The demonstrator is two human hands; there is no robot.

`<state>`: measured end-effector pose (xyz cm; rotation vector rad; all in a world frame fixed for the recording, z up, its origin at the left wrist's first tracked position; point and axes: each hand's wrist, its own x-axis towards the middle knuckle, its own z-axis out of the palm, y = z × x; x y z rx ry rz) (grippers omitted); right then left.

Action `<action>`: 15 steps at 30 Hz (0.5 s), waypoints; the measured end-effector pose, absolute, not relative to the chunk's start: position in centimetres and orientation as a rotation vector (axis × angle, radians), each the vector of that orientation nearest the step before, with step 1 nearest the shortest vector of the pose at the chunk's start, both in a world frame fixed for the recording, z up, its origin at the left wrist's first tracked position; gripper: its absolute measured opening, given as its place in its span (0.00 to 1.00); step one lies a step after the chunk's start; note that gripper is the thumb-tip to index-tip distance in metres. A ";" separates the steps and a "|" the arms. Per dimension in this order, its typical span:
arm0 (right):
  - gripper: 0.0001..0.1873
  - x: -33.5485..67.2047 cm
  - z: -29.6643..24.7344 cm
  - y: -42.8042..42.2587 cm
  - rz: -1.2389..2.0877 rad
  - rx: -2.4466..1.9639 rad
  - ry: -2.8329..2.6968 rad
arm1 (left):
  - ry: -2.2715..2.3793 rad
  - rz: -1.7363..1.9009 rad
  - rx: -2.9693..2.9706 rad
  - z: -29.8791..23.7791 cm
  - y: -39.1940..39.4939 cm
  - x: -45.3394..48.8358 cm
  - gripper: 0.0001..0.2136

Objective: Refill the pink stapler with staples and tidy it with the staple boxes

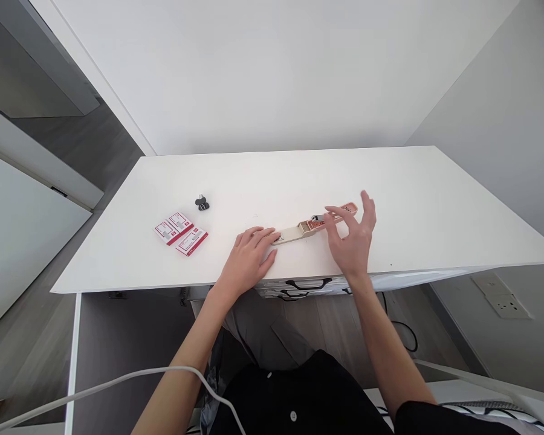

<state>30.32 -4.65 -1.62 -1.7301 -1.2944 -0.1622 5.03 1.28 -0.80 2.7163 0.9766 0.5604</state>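
A long beige stapler (299, 230) with a pink front part lies open on the white table (276, 181), a small metal piece showing at its middle. My left hand (250, 257) rests flat on the table, fingers stretched, its fingertips touching the stapler's near left end. My right hand (356, 237) hovers just above the stapler's right half with fingers spread, holding nothing.
Two or three red-and-white small boxes (181, 233) lie on the left of the table, with a small black clip (202, 203) behind them. A white cable (118, 380) runs across the lower left. Black handles (306, 285) show under the table's front edge.
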 end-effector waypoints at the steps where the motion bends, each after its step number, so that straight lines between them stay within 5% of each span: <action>1: 0.17 31.2 -1.2 -4.4 -0.176 -1.728 -1.363 | 0.977 0.560 2.715 -0.8 1.3 5.0 0.20; 9: 0.14 36.9 2.9 -2.0 0.230 -1.651 -1.963 | 0.966 0.582 2.722 -0.9 1.3 5.0 0.20; 15: 0.13 37.5 4.5 -0.6 0.622 -1.559 -1.918 | 0.968 0.571 2.716 -0.8 1.3 5.0 0.20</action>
